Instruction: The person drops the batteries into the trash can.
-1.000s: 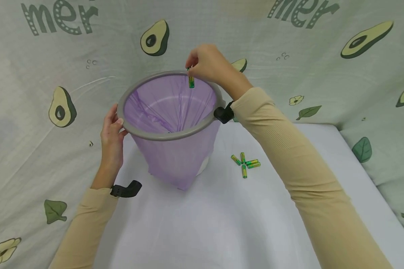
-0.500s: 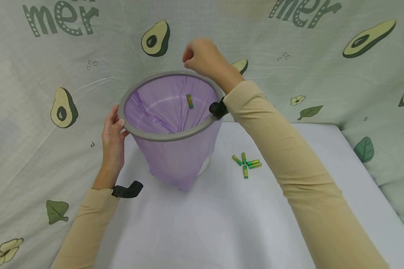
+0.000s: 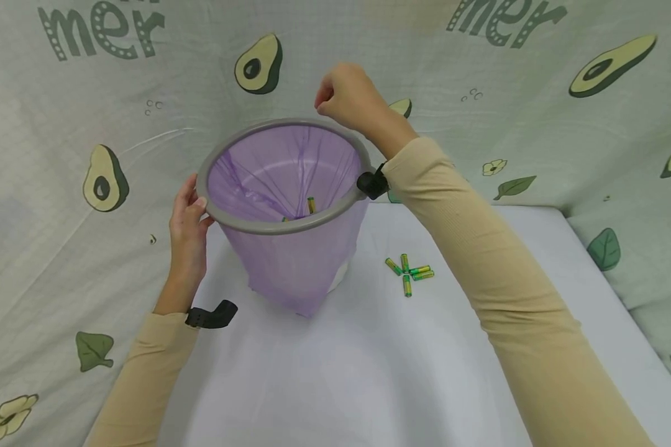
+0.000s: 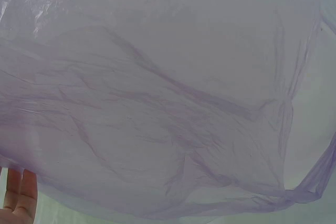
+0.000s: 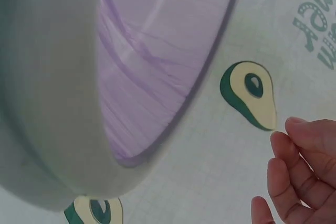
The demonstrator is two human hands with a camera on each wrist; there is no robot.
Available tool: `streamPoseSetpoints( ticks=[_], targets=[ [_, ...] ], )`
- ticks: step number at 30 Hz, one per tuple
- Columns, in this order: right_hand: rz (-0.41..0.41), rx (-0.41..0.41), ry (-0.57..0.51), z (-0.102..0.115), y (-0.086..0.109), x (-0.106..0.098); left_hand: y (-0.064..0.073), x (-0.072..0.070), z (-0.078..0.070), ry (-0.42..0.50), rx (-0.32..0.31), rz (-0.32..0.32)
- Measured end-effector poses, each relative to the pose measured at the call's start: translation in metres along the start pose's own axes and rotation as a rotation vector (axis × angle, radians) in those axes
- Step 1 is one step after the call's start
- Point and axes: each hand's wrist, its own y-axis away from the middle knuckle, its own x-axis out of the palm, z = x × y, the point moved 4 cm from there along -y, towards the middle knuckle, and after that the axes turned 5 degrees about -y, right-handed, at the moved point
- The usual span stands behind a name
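Observation:
A waste bin with a grey rim (image 3: 274,228) is lined with a purple bag (image 3: 299,264) that hangs over its outside. My left hand (image 3: 189,223) grips the rim at its left side, thumb in front; in the left wrist view its fingers (image 4: 27,195) show beside the bag. Above the far right part of the rim is my right hand (image 3: 346,96), with nothing in it. The right wrist view shows its fingers (image 5: 283,182) loosely bent and apart from the bin. Inside the liner a green and yellow battery (image 3: 311,205) stands nearly upright, and a bit of another shows near the front rim.
Several green and yellow batteries (image 3: 407,285) lie in a loose cluster on the white table (image 3: 335,372), right of the bin. A pale cloth with printed avocados (image 3: 259,64) hangs behind and at both sides. Black cameras (image 3: 211,315) sit on both wrists.
My right hand has let go of a battery, which fell from above the rim down into the lined bin. That hand rose slightly. The left hand has stayed on the rim.

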Motion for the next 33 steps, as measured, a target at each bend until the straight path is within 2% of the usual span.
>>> streamPoseSetpoints(
  ticks=[7,15,25,33],
  targets=[
    [0.029,-0.048,-0.055,-0.004,0.011,-0.002,0.0,-0.001,-0.001,-0.014,-0.01,-0.003],
    [0.085,-0.083,-0.139,-0.015,0.032,-0.006,0.001,-0.001,0.0,-0.021,-0.011,-0.003],
    [0.059,-0.062,-0.189,-0.046,0.071,-0.02,0.0,0.0,-0.001,-0.024,-0.005,-0.014],
    [0.043,-0.051,-0.212,-0.07,0.102,-0.02,0.0,0.001,0.0,-0.009,0.001,-0.02]
  ],
)
